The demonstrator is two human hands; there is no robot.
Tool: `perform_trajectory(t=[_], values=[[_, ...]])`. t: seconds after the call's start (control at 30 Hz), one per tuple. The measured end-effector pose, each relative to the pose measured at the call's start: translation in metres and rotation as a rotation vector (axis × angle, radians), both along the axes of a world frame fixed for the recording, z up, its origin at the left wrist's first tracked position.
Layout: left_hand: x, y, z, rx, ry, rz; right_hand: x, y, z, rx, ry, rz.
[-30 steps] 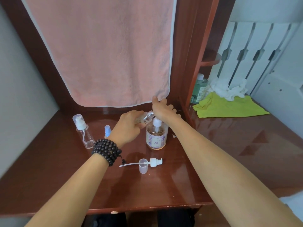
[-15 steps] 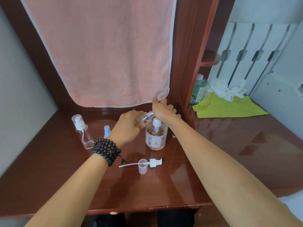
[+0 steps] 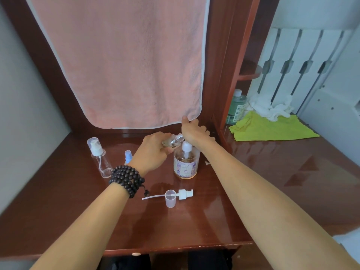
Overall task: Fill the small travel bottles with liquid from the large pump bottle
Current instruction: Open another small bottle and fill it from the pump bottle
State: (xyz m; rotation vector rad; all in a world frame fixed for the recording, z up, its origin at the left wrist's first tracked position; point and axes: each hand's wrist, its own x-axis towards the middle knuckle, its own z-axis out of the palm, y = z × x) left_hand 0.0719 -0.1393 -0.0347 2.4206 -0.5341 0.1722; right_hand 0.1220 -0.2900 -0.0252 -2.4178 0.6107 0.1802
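Glossy red-brown worktop (image 3: 194, 227): left hand (image 3: 153, 151) grip clamped on light, slick travel bottle (image 3: 172, 142), tilted toward 2 o'clock; right hand (image 3: 194, 131) presses pump bottle (image 3: 186, 162) head, fingers hidden.

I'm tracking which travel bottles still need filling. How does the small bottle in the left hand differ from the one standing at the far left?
The held bottle lies tilted, neck at the large pump bottle; the standing bottle is upright. The held one is uncapped; the standing one keeps pump and cap. Both are clear plastic.

Person, two bare forearms, no sleeves; left wrist wears a dark round-beaded bracelet (image 3: 127, 179) wrapped in several loops, small tassel attached.
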Motion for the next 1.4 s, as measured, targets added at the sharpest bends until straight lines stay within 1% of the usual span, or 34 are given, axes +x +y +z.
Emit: perform_trajectory(t=[0.2, 0.43, 0.63, 0.93, 1.13, 1.3, 1.4], values=[[0.0, -0.001, -0.007, 0.04, 0.024, 0.004, 0.0, 0.001, -0.014, 0.017, 0.014, -0.021], [0.001, 0.001, 0.0, -0.008, 0.004, -0.001, 0.004, -0.002, -0.001, 0.092, -0.019, -0.031], [0.003, -0.001, -0.013, 0.002, 0.028, 0.012, 0.002, 0.001, -0.014, 0.009, 0.014, -0.038], [0.008, 0.001, -0.011, -0.057, 0.027, 0.011, 0.0, -0.002, -0.001, 0.012, 0.004, 0.0], [0.01, 0.003, -0.017, -0.031, 0.048, 0.011, 0.001, 0.002, -0.009, -0.046, 0.025, -0.036], [0.008, 0.002, -0.017, -0.03, 0.048, 0.009, -0.002, 0.002, -0.011, -0.054, 0.031, -0.052], [0.007, 0.004, -0.014, -0.052, 0.028, -0.007, -0.001, 0.002, -0.004, -0.008, 0.019, -0.047]])
